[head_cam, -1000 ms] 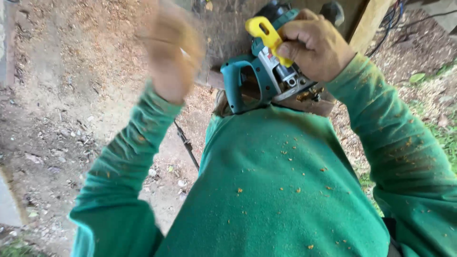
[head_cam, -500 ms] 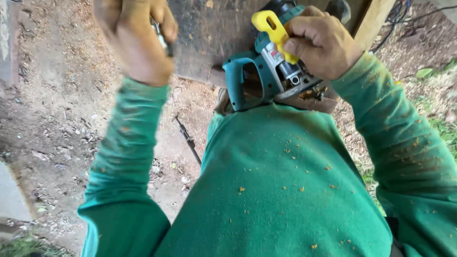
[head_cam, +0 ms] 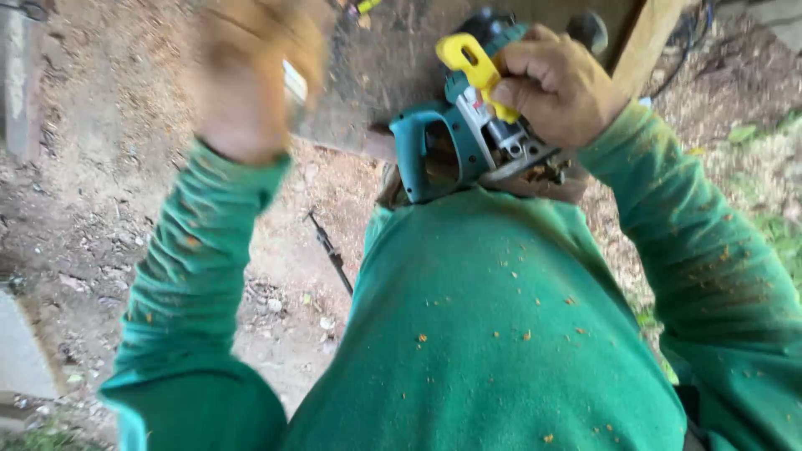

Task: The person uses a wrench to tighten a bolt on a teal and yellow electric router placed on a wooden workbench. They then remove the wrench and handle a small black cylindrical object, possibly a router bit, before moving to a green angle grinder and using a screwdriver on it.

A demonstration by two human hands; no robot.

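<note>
The person wears a green long-sleeved sweatshirt (head_cam: 493,334) of soft, thick cloth that fills the near part of the view, with both sleeves reaching to ribbed cuffs at the wrists. Small orange-brown flecks of sawdust dot its chest, and more cling in streaks along the right sleeve (head_cam: 710,250) and in a few spots on the left sleeve (head_cam: 200,276). Both hands are bare, without gloves.

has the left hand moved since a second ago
Yes. The blurred left hand has risen and drifted left, away from the teal power tool with the yellow lever, which the right hand grips in place.
</note>
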